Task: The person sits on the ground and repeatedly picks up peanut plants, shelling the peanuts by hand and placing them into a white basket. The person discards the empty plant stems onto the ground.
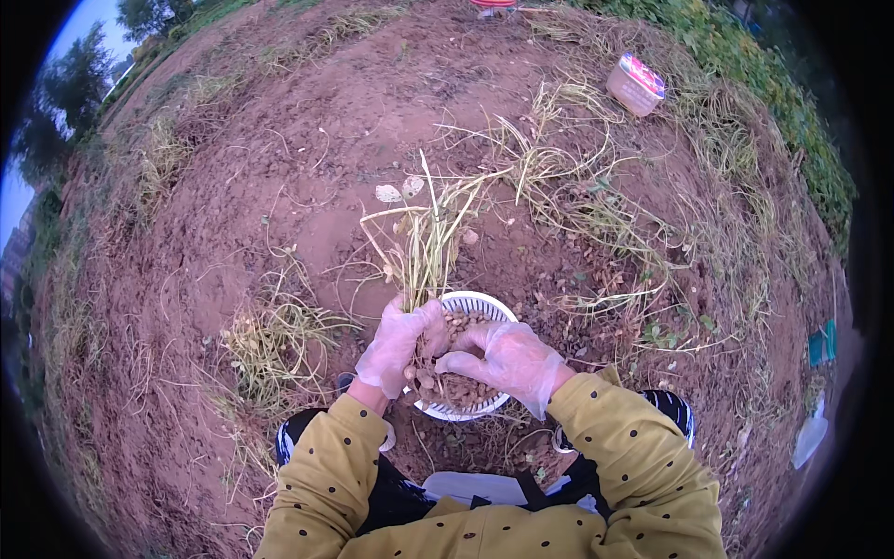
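My left hand [401, 342], in a thin clear plastic glove, is closed around the base of a bunch of peanut plant stems [427, 251], whose tops point away from me. Below that fist hang roots with peanut pods [422, 381]. Gloved alike, my right hand [499, 360] reaches in from the right, its thumb and fingers curved apart beside the roots; whether it pinches a pod I cannot tell. Under both hands stands a round white slotted plastic basket [489, 302] between my feet, holding many soil-covered peanuts [464, 395].
Pulled plants lie in heaps at the left [279, 346] and ahead to the right [559, 175] on bare soil. A plastic tub with a pink lid [637, 84] lies farther off. At the far right are a green object [822, 344] and a clear plastic bag [810, 440].
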Motion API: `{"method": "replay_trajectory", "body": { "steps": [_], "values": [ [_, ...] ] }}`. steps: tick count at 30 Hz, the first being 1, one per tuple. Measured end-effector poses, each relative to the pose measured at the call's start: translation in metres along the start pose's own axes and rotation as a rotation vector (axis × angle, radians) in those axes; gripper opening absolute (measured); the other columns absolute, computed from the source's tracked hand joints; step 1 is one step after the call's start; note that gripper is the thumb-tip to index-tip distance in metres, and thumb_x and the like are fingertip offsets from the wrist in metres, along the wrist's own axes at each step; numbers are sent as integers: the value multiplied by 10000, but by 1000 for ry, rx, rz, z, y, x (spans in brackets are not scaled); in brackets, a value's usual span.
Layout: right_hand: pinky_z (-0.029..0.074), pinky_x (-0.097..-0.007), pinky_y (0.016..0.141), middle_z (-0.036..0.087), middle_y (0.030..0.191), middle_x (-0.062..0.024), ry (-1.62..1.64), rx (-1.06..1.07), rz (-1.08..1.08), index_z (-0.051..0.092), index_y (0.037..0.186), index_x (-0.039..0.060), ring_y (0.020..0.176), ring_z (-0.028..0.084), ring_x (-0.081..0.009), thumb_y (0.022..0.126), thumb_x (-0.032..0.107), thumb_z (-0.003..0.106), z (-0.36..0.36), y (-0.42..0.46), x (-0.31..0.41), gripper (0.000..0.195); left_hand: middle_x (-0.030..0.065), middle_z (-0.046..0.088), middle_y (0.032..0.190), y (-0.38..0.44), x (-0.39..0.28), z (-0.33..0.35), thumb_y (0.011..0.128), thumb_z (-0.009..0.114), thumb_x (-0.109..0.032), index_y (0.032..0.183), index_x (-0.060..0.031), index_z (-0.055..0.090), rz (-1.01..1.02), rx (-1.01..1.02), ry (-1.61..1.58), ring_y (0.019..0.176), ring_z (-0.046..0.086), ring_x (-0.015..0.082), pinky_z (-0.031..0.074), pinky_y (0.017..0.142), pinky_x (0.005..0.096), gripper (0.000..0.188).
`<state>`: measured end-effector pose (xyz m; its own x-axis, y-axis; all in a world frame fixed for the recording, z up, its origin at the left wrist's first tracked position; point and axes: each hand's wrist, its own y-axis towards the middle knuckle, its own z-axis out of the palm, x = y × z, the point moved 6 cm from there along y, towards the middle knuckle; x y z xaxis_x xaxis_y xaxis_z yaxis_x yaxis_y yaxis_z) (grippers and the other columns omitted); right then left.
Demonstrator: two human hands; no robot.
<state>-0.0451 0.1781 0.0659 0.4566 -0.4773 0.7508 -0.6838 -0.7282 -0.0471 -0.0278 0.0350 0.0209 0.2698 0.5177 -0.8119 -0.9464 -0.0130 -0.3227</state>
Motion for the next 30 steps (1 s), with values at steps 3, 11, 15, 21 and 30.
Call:
{"method": "replay_trajectory", "body": {
  "steps": [3,11,15,21,30],
  "values": [
    [492,-450,735,656,833,-154,-157,69,-120,667,933,47,820,636,-342,883,279,580,27,-3,-10,252,7,451,616,3,3,12,904,654,-213,868,-53,479,-9,-67,44,483,447,119,378,469,264,240],
    [471,-405,665,589,705,-64,-374,-223,-436,621,792,80,712,593,-271,809,178,640,-23,-4,42,102,-34,524,664,18,15,-22,898,639,-86,976,-65,554,52,-361,201,498,451,65,354,444,238,117],
    [447,-376,568,600,678,-75,-179,-324,-533,654,855,45,611,581,-263,794,81,636,-63,-19,51,73,-22,522,681,20,6,-50,905,640,-157,1037,-75,545,176,-494,75,457,447,85,351,388,237,182],
    [498,-357,736,684,850,-130,155,319,177,683,922,34,795,658,-261,850,423,665,-15,-32,27,396,-3,463,639,14,11,-52,938,582,-232,1021,-110,452,76,-682,-156,436,437,125,333,278,269,197],
    [510,-324,622,648,717,-146,588,36,485,682,956,-29,661,639,-200,882,577,554,2,-17,-17,624,12,511,706,9,19,7,952,580,-175,1007,-95,459,185,-505,-95,548,496,100,406,462,237,156]
  ]
}}
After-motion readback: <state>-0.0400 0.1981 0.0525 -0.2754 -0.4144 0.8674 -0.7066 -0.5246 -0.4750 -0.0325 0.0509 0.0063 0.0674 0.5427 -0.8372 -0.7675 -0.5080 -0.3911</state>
